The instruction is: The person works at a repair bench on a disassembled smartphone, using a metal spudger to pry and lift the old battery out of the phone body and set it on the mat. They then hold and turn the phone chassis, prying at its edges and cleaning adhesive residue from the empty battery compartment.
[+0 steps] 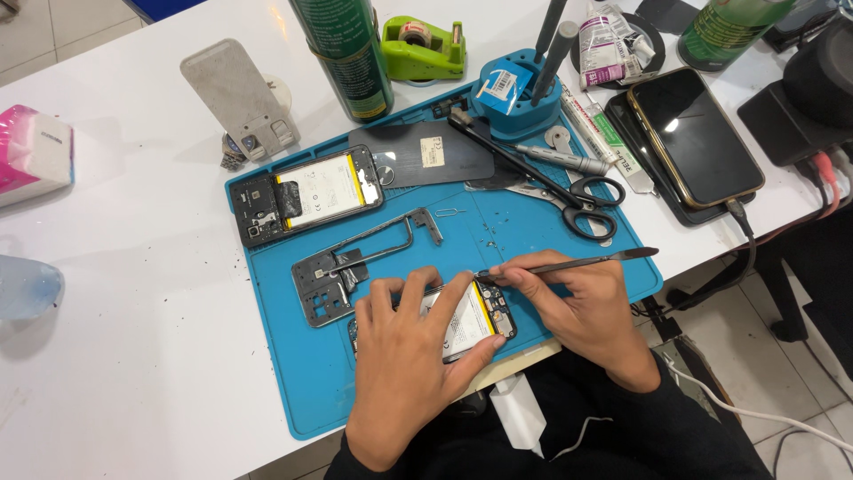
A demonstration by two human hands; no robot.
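My left hand (410,348) lies over an opened phone (475,317) with a white and yellow battery, pinning it to the blue work mat (293,356). My right hand (569,300) pinches a thin black metal pry tool (586,262), whose tip touches the phone's upper edge beside my left index finger. A loose black inner frame (355,267) sits just left of that phone. A second opened phone (306,193) with a battery rests at the mat's top left.
Scissors (577,200), a screwdriver (560,160), a dark back cover (426,153) and a blue tool holder (515,89) crowd the mat's far side. A green can (346,53), tape dispenser (425,44), grey phone stand (238,98) and charging phone (697,133) stand around.
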